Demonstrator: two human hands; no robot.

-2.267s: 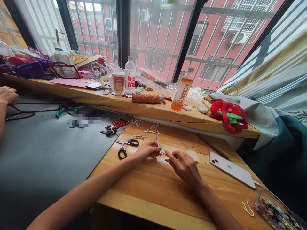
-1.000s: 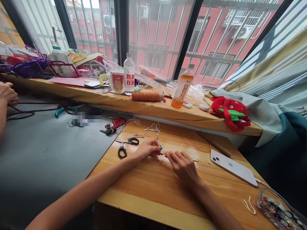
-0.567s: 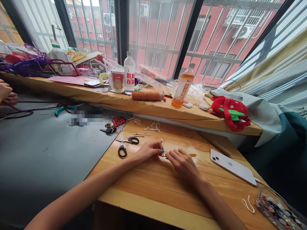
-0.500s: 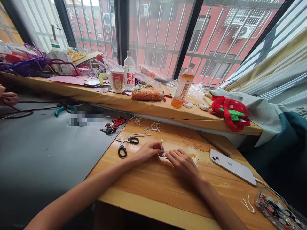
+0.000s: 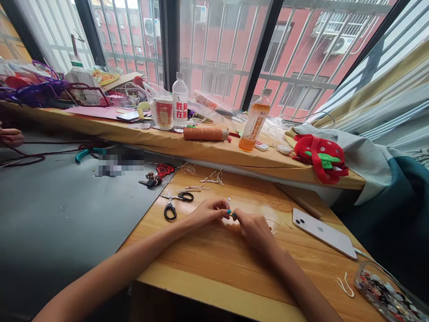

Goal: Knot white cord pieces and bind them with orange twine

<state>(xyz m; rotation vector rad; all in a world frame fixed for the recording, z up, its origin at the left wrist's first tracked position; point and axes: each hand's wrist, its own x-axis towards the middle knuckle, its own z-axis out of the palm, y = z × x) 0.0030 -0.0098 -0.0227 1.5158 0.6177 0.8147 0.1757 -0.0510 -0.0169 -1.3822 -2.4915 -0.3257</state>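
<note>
Over the wooden board [image 5: 208, 264], my left hand [image 5: 212, 211] is closed, thumb and fingers pinching a short white knotted cord [image 5: 229, 201] whose top end sticks up above the fingers. Close beside it, my right hand [image 5: 256, 229] is closed too, its fingertips almost touching those of the left. What sits between the right fingers is too small and covered to make out. Black-handled scissors [image 5: 170, 209] lie with blades apart to the left of my hands. White cord pieces [image 5: 214, 179] and thin orange thread [image 5: 273, 200] are scattered behind them.
A white phone [image 5: 323, 232] on a cable and a box of beads [image 5: 385, 286] are at the right. Keys [image 5: 152, 180] and pliers [image 5: 87, 153] lie on the grey surface. The sill holds a thread spool [image 5: 205, 134] and bottles [image 5: 255, 120]. Another person's hand [image 5: 11, 136] holds dark cord.
My right hand has turned and its fingers have curled in closer to the left. The yellow stick seen past it before is out of sight. The left hand has barely moved.
</note>
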